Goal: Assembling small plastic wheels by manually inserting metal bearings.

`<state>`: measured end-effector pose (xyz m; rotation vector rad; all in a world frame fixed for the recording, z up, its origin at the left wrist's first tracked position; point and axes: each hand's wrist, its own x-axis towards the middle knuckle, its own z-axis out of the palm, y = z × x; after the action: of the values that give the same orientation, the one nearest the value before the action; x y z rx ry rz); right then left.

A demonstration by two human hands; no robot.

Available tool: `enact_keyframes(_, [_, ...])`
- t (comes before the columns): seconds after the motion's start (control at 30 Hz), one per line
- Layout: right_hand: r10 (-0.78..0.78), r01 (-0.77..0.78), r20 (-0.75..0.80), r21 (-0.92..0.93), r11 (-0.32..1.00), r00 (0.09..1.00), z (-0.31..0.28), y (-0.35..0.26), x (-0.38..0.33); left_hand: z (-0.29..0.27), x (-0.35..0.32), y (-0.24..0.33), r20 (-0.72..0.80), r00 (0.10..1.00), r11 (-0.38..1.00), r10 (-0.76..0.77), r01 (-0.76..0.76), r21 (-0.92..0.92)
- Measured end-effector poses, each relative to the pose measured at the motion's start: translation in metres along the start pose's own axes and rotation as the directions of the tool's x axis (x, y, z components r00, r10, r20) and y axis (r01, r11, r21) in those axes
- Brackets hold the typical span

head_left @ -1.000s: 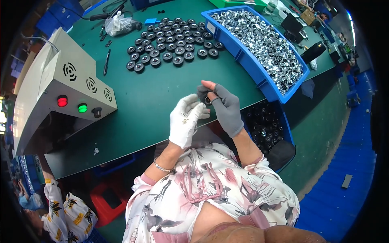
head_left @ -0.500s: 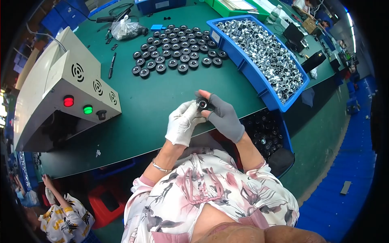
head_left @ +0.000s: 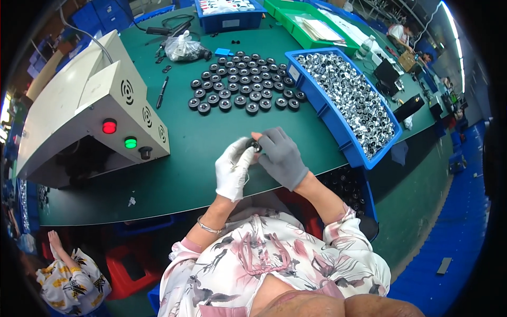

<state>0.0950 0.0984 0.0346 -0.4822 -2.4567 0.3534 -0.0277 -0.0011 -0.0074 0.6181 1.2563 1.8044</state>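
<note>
Between my two hands, above the near part of the green table, is a small round black part with a shiny metal middle. My left hand, in a white glove, pinches it from the left. From the other side my right hand, in a grey glove with bare fingertips, closes its thumb and fingers on the same part and hides much of it. Beyond the hands, several similar black round parts stand in rows on the table. To the right, a blue bin is heaped with small shiny metal pieces.
A cream machine with red and green lights stands at the left. A pen, a plastic bag and a green tray lie farther back. Under the table's right edge sits another bin with black parts. A co-worker's arm shows lower left.
My right hand has turned over the black part, so its grey back now faces up and covers more of it. The whole view has shifted slightly, moving the table things right and down.
</note>
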Motion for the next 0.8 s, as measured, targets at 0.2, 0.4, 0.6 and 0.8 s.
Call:
enact_keyframes(0.2, [0.04, -0.035, 0.06, -0.081, 0.996, 0.997, 0.05, 0.033, 0.052, -0.022, -0.014, 0.016, -0.121, 0.992, 0.999, 0.035, -0.034, 0.01])
enact_keyframes(0.4, [-0.064, 0.078, 0.049, -0.389, 0.918, 0.997, 0.069, 0.053, 0.074, -0.022, -0.006, 0.047, 0.06, 0.998, 1.0, -0.016, 0.014, 0.028])
enact_keyframes(0.6, [-0.01, -0.012, -0.081, -0.272, 0.962, 0.997, 0.063, 0.086, 0.126, -0.005, 0.066, 0.043, 0.028, 1.0, 0.995, 0.008, -0.005, -0.101])
enact_keyframes(0.8, [0.364, -0.33, 0.074, -0.285, 0.9, 0.928, 0.065, 0.178, 0.238, 0.005, 0.094, -0.012, -0.033, 0.999, 0.999, 0.033, -0.033, 0.003])
